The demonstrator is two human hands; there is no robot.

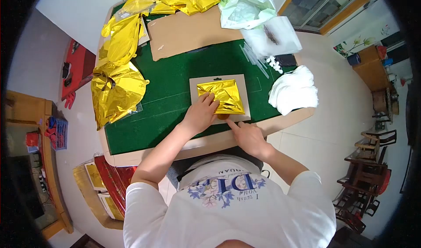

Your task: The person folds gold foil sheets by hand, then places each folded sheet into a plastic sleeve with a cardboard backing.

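1 head camera looks steeply down from above the person, close over the near edge of the green bench [175,99].

Folded balloon [221,97] under the left hand [201,113] is showing as crinkled, mirror-glossy gold foil. Backing card [244,100] is reading as matt grey-brown cardboard. Table top [171,99] is appearing as matt green felt with a pale, smooth wood edge. White stack [294,90] is looking like soft, thin plastic or tissue.

Home workroom: tiled floor [333,129], wooden chairs [366,169], green table [175,94].
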